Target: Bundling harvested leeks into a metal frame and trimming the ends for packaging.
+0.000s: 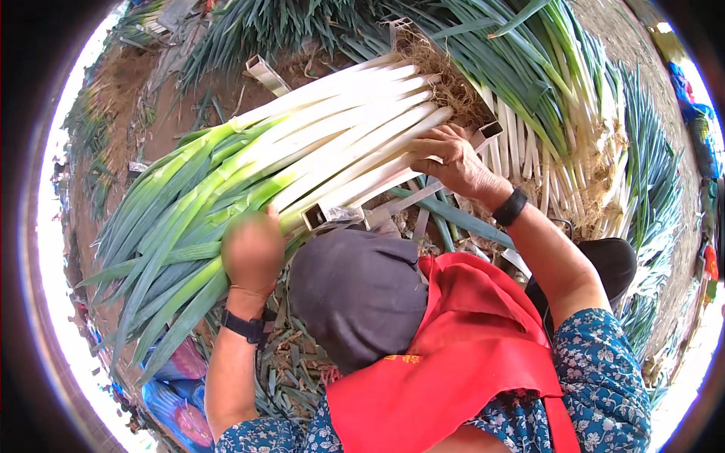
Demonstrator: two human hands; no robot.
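- Along the left rim, loose green leaf scraps (98, 128) are scattered over brown soil (162, 113), and a blue and pink bag (177, 392) is seen at the lower left.
- A bundle of leeks (302, 158) is laid across a frame of square metal tubing (313, 217), with the flat green leaves fanned toward the lower left and the smooth white stalks pointed toward the upper right.
- The left hand (253, 253) is pressed against the green part of the bundle from below; it is blurred, so whether its fingers are closed round any stalk cannot be told. A black band (243, 326) is worn on that wrist.
- The lower part of the frame is hidden by a dark grey knee (359, 294) and a red apron (461, 355).
- The tangled, straw-coloured roots (442, 75) are gathered at the bundle's upper right end.
- The right hand (453, 158) is laid on the white stalks near the roots, fingers curled loosely over them rather than clenched. A black band (510, 207) is worn on its wrist, and a blue flowered sleeve (604, 370) is seen below.
- To the right, a second heap of leeks (566, 113) is stacked just beside the frame, roots downward.
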